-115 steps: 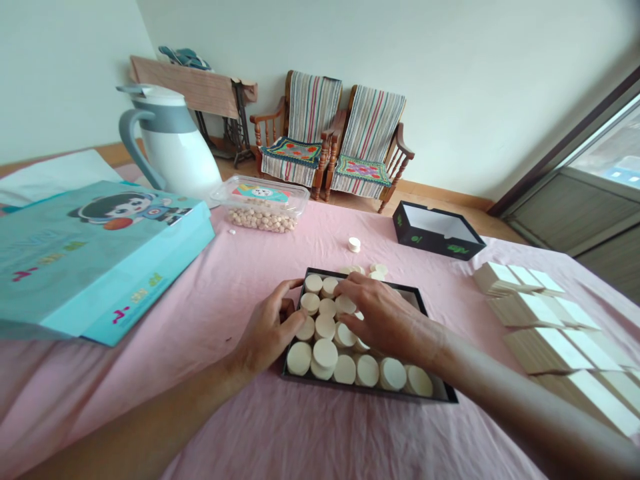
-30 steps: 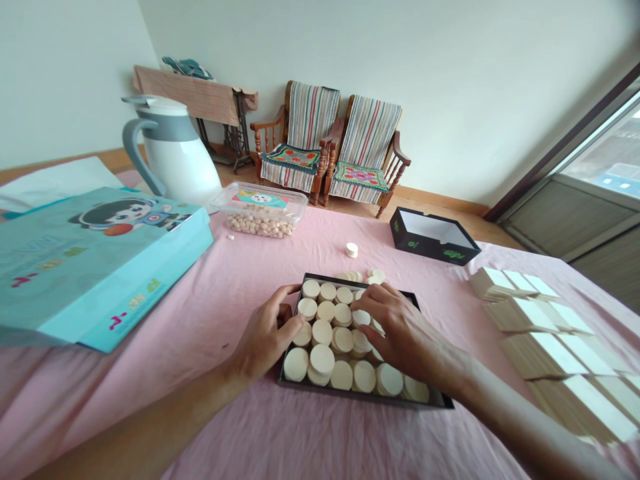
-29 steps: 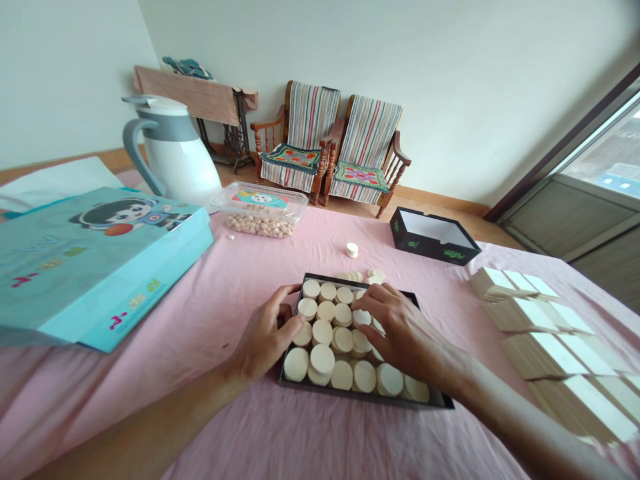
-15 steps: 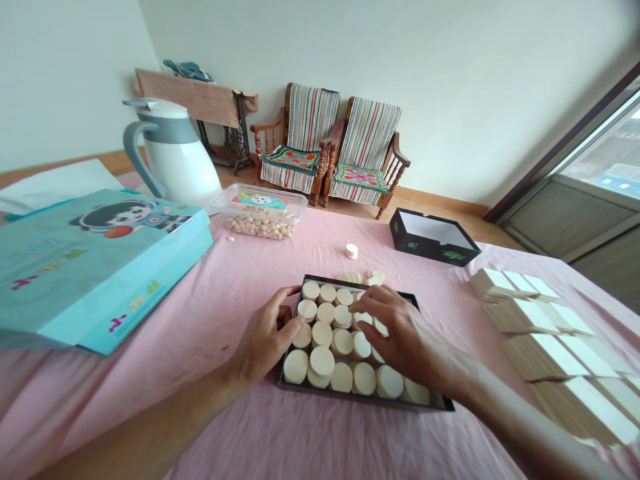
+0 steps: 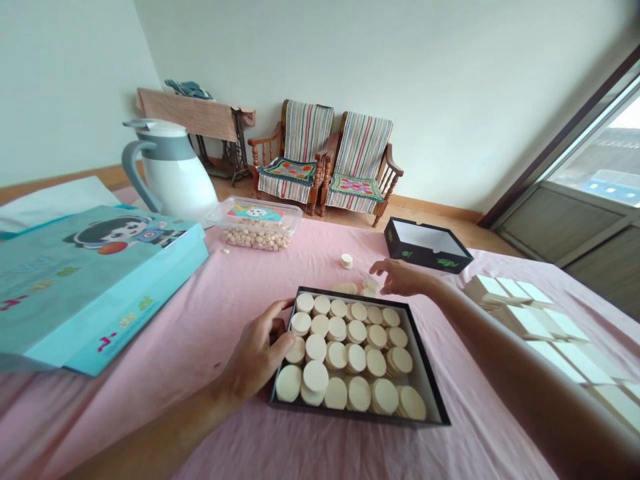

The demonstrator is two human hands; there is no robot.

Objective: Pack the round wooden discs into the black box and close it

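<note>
While the right hand (image 5: 403, 278) hung open just beside the loose cream discs (image 5: 369, 287), the half-curled left hand (image 5: 255, 353) lay against packed rows of round cream discs (image 5: 337, 357) in a shallow black tray (image 5: 423, 353) on pink cloth (image 5: 480, 427); light fingertips suited such close-set pieces.

A home with wooden armchairs (image 5: 299, 152)

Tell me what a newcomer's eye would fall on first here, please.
The black tray of cream discs on the pink cloth draws the eye first, the left hand at its side and the right hand reaching past its far edge. The large teal bag at left comes next.
</note>
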